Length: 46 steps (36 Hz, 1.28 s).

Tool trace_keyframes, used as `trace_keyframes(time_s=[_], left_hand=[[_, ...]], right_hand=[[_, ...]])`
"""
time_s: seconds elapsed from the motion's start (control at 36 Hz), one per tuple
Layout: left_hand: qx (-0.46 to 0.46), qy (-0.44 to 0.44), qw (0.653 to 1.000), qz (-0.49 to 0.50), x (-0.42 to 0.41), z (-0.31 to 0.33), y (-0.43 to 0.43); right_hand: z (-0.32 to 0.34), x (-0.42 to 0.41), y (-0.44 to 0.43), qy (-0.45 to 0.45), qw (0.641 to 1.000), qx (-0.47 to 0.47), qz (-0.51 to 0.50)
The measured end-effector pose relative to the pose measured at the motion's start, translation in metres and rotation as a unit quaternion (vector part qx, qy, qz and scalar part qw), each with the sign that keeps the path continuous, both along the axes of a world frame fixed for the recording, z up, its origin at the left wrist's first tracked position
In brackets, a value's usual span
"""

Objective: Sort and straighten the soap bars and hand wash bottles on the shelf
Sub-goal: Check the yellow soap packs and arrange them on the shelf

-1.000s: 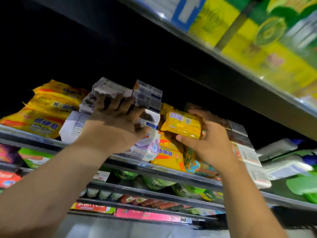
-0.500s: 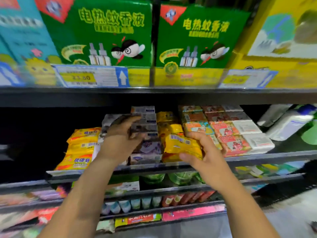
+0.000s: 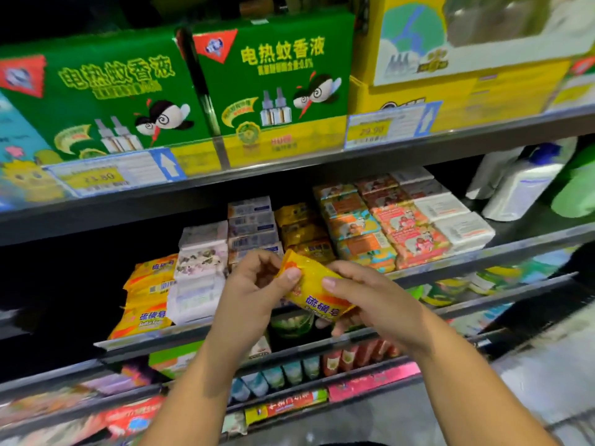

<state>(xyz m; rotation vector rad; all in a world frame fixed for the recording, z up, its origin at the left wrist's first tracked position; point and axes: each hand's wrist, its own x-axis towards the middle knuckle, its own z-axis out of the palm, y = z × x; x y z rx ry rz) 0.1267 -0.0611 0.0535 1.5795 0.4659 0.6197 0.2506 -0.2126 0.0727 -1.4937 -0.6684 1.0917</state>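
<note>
Stacks of yellow sulphur soap (image 3: 148,294) stand at the left end of the shelf (image 3: 135,341). Just right of them the white floral bars (image 3: 199,268) sit alone, because the left hand (image 3: 254,284) that was pressing on this pile half a second ago has come off it. That hand now pinches the upper left end of the loose yellow bar (image 3: 317,292), with the thumb on the wrapper and the fingers curled behind.

The loose yellow bar is off the shelf, held tilted in the air just in front of the shelf lip and nearer the person than before. Its printed face with the blue characters points up; a moment ago the barcode side showed, so it has probably been turned over. The right hand (image 3: 370,294) grips the lower right end, thumb on top and fingers wrapped underneath, as it did when it carried the bar alone.

Behind the hands are the blue-and-white boxes (image 3: 251,226) and a second yellow column (image 3: 301,226). Right of these lie the orange and pink packs (image 3: 383,230) and the white packs (image 3: 457,220). At the far right the hand wash bottles (image 3: 521,185) lean, untouched.

Judging by this, the white pile is settled for now and work has moved to this one bar. It looks like it is being oriented to rejoin a yellow stack, but which of the two cannot be told yet.
</note>
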Motion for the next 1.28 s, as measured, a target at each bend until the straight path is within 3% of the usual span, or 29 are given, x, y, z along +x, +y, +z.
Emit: trace_keyframes(time_s=[0.06,0.14,0.25,0.36,0.44,0.53,0.61,0.67,0.75,0.83,1.03,1.08,1.14,1.19,1.28], left_hand=[[-0.042,-0.008,0.999,0.025,0.006,0.0,-0.005],[-0.09,-0.012,0.995,0.042,0.016,0.004,-0.017],[-0.121,0.02,0.992,0.038,0.025,0.007,-0.03],[-0.024,0.035,0.996,-0.079,0.022,0.004,-0.03],[0.075,0.041,0.979,-0.185,0.019,-0.002,-0.025],[0.177,0.028,0.97,-0.163,0.026,-0.003,-0.019],[0.215,0.011,0.972,-0.09,0.035,0.001,-0.016],[0.189,0.021,0.981,-0.045,0.038,0.003,-0.016],[0.065,0.035,0.997,0.01,0.04,0.007,-0.023],[-0.049,0.031,0.998,0.003,0.04,0.012,-0.03],[-0.081,-0.008,0.996,-0.03,0.036,0.02,-0.029],[-0.061,-0.012,0.994,-0.09,0.03,0.017,-0.02],[0.018,0.009,0.992,-0.124,0.024,0.017,-0.012],[0.135,0.029,0.986,-0.098,0.021,0.019,-0.007],[0.214,0.031,0.976,-0.018,0.016,0.023,0.0]], right_hand=[[-0.002,0.004,-0.005,0.04,0.999,0.0,-0.027],[-0.007,0.009,-0.009,0.029,0.997,0.008,-0.066],[-0.011,0.017,-0.014,0.046,0.981,0.052,-0.184],[-0.016,0.026,-0.02,0.061,0.975,0.064,-0.204],[-0.012,0.029,-0.024,0.089,0.974,0.066,-0.196],[-0.007,0.029,-0.026,0.119,0.975,0.064,-0.177],[-0.003,0.027,-0.026,0.183,0.967,0.064,-0.165],[-0.005,0.029,-0.026,0.178,0.971,0.053,-0.148],[-0.006,0.033,-0.027,0.056,0.991,0.035,-0.117],[-0.004,0.034,-0.025,-0.041,0.99,0.046,-0.125],[-0.001,0.036,-0.011,-0.023,0.982,0.073,-0.176],[0.004,0.037,-0.008,0.003,0.98,0.085,-0.182],[0.008,0.038,-0.006,0.048,0.978,0.102,-0.177],[0.014,0.037,-0.003,0.091,0.978,0.103,-0.158],[0.018,0.034,0.002,0.143,0.978,0.097,-0.117]])
